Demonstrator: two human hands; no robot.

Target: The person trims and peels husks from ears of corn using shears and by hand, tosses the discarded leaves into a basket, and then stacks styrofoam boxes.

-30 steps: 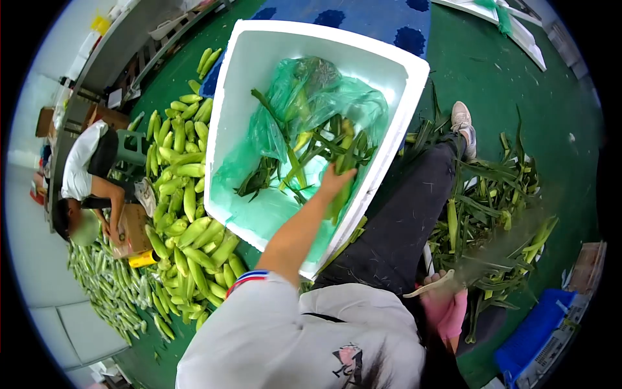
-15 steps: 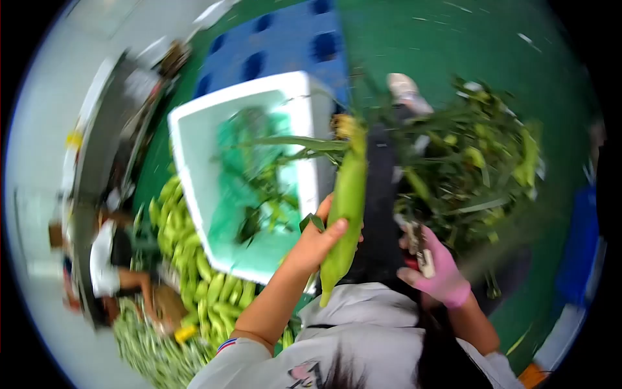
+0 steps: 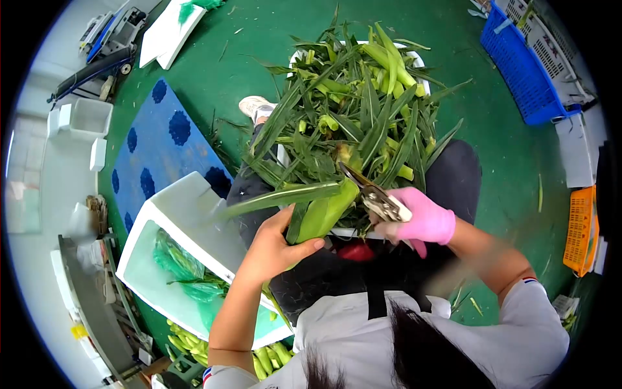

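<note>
My left hand [image 3: 278,249] is wrapped round the lower part of a green corn cob in its husk [image 3: 324,211], whose long leaf sticks out to the left. In my right hand [image 3: 420,217], in a pink glove, are pruning shears [image 3: 379,198]. Their blades lie at the upper end of the cob. Just beyond both hands, a white container [image 3: 414,59] between the knees is heaped with husk leaves and cut stalks [image 3: 369,123]. At the left stands a white foam box [image 3: 139,259] with green plastic [image 3: 175,259] and some leaves inside.
A blue pallet [image 3: 162,146] lies on the green floor beyond the foam box. Corn cobs [image 3: 188,343] are piled at the lower left. Blue [image 3: 525,71] and orange [image 3: 581,230] crates stand at the right. White foam pieces [image 3: 170,32] lie at the upper left.
The view has swung right, toward the husk heap. My left hand has brought the cob from the foam box to the shears. My right hand has raised the shears to the cob's end.
</note>
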